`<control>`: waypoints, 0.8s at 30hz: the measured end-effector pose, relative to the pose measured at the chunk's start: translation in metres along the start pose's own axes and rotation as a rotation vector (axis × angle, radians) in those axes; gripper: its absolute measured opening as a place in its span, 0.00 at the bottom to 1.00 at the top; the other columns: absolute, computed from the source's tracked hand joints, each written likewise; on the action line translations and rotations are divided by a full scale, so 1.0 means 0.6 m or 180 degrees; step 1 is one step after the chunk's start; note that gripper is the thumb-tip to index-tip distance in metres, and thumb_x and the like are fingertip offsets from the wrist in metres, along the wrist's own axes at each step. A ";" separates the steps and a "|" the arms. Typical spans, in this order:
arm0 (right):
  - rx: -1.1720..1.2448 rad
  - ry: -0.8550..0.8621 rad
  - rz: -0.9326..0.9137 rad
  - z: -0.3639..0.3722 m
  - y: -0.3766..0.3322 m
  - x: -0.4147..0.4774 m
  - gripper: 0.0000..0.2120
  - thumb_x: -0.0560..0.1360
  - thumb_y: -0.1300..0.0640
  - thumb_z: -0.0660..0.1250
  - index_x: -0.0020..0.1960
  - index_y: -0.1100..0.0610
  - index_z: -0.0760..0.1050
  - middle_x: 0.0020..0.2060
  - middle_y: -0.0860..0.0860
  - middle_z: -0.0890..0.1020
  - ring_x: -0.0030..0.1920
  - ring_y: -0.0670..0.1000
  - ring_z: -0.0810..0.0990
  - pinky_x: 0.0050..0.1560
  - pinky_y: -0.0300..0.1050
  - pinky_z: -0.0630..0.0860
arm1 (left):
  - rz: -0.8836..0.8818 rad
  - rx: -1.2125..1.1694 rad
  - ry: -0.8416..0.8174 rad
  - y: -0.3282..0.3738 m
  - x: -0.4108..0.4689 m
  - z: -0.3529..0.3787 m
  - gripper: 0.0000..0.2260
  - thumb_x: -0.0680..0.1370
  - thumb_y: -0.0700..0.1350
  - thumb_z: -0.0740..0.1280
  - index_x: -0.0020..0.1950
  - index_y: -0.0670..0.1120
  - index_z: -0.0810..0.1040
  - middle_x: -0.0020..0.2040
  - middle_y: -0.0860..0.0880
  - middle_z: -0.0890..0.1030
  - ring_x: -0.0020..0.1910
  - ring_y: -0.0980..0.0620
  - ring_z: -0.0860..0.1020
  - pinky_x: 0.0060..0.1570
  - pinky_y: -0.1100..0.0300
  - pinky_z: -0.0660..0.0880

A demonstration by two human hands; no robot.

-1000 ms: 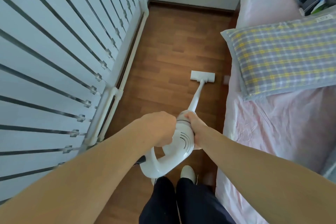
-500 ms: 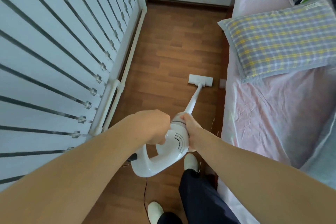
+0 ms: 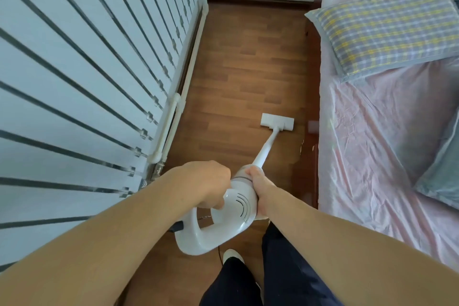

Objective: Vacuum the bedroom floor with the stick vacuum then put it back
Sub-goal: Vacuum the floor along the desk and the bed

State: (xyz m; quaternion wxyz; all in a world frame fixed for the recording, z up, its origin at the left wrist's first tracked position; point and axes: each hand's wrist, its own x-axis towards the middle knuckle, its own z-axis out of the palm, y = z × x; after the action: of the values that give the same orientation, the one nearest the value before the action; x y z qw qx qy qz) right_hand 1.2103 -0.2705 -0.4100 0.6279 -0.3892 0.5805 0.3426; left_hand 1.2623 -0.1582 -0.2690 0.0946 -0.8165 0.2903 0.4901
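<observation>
Stick vacuum (image 3: pixel 242 204) handle half hidden under left hand (image 3: pixel 206 184), right hand (image 3: pixel 260 191) alongside

Both hands grip the white plastic stick vacuum (image 3: pixel 239 206) at lower centre. The left hand (image 3: pixel 206 184) curls round its loop handle and the right hand (image 3: pixel 260 191) clasps the body. Its flat white floor head (image 3: pixel 277 122) rests on the brown wooden floor (image 3: pixel 236 57), near the pink-sheeted bed (image 3: pixel 372 131) at right.

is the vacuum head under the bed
No, the white stick vacuum's flat floor head sits on open wooden floor beside the pink-sheeted bed.
</observation>
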 end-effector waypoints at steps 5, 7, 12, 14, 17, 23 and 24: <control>-0.0061 -0.0117 0.0061 0.041 0.056 -0.018 0.30 0.73 0.46 0.71 0.72 0.54 0.72 0.60 0.60 0.85 0.57 0.63 0.86 0.59 0.67 0.81 | -0.0091 -0.0060 -0.0089 -0.029 -0.049 0.052 0.14 0.78 0.47 0.65 0.63 0.48 0.76 0.49 0.48 0.80 0.41 0.51 0.77 0.34 0.63 0.70; -0.0178 -0.0184 0.0076 0.061 0.069 -0.022 0.30 0.74 0.46 0.71 0.73 0.54 0.71 0.61 0.60 0.84 0.58 0.63 0.86 0.60 0.66 0.82 | -0.0155 -0.0093 -0.0105 -0.042 -0.063 0.070 0.14 0.78 0.47 0.65 0.63 0.48 0.76 0.52 0.47 0.81 0.44 0.50 0.78 0.41 0.60 0.73; -0.0659 -0.0165 -0.0015 0.104 0.060 -0.023 0.30 0.76 0.44 0.70 0.75 0.54 0.71 0.63 0.59 0.84 0.60 0.62 0.86 0.62 0.65 0.81 | -0.0354 -0.0295 0.0048 -0.074 -0.077 0.098 0.14 0.79 0.46 0.63 0.64 0.46 0.75 0.55 0.47 0.80 0.51 0.48 0.79 0.50 0.56 0.76; -0.0816 -0.0116 -0.0087 0.118 0.047 -0.015 0.30 0.76 0.45 0.70 0.74 0.55 0.72 0.62 0.59 0.84 0.59 0.62 0.86 0.63 0.65 0.81 | -0.0452 -0.0498 0.0193 -0.086 -0.069 0.105 0.15 0.79 0.45 0.62 0.65 0.47 0.75 0.56 0.47 0.80 0.50 0.48 0.79 0.45 0.59 0.75; -0.1014 -0.0086 -0.0165 0.134 0.024 0.001 0.30 0.76 0.44 0.69 0.74 0.55 0.71 0.62 0.58 0.84 0.59 0.62 0.86 0.62 0.65 0.81 | -0.0643 -0.0766 0.0473 -0.097 -0.051 0.113 0.15 0.80 0.44 0.60 0.66 0.47 0.75 0.55 0.47 0.81 0.47 0.49 0.79 0.41 0.61 0.71; -0.1136 -0.0082 -0.0183 0.146 0.021 0.033 0.30 0.74 0.45 0.70 0.73 0.55 0.72 0.63 0.58 0.84 0.59 0.62 0.86 0.62 0.65 0.81 | -0.0784 -0.0942 0.0565 -0.104 -0.029 0.136 0.14 0.80 0.44 0.60 0.65 0.47 0.76 0.46 0.49 0.76 0.40 0.51 0.74 0.38 0.62 0.70; -0.1128 -0.0096 -0.0162 0.148 0.031 0.034 0.31 0.74 0.45 0.70 0.73 0.55 0.72 0.63 0.59 0.84 0.59 0.62 0.86 0.62 0.65 0.81 | -0.0793 -0.0931 0.0506 -0.103 -0.034 0.142 0.14 0.80 0.45 0.60 0.64 0.47 0.75 0.46 0.49 0.76 0.41 0.51 0.73 0.36 0.63 0.68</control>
State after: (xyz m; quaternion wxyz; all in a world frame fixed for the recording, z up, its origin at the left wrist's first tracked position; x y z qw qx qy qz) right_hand 1.2365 -0.1836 -0.4299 0.5665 -0.5031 0.4916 0.4293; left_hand 1.2263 -0.0629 -0.3025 0.0117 -0.8872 0.1194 0.4456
